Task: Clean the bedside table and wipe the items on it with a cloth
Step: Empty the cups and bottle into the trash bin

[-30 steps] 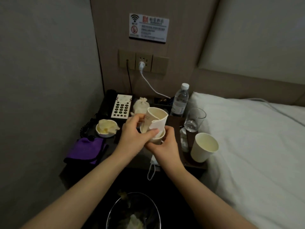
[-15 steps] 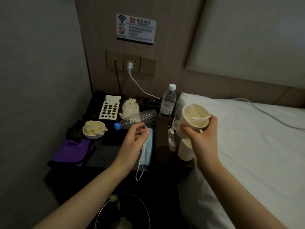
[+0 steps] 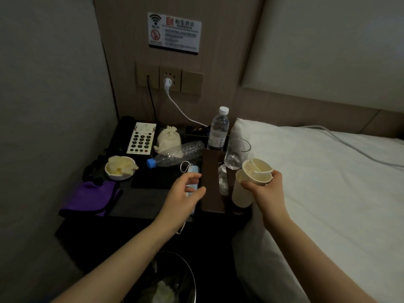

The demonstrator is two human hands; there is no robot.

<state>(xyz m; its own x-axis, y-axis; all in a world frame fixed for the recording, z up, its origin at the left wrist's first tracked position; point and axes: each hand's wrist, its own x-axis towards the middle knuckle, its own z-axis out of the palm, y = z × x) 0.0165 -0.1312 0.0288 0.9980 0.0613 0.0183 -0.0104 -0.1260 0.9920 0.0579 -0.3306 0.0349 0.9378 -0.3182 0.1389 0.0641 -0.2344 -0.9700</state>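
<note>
Mask (image 3: 192, 171) dropped from open left hand (image 3: 184, 193), right hand (image 3: 265, 189) gripping cups (image 3: 256, 171) (purple cloth (image 3: 89, 197) far left)

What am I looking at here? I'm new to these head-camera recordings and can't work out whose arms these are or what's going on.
The camera sits on a person's head, looking down, so the arms are their own. The right hand grips a paper cup with a crushed one tucked inside, above another cup on the bedside table. The left hand hovers open over a blue face mask. Also on the table: a purple cloth, phone, lying bottle, upright bottle and glass. A bin stands below.
</note>
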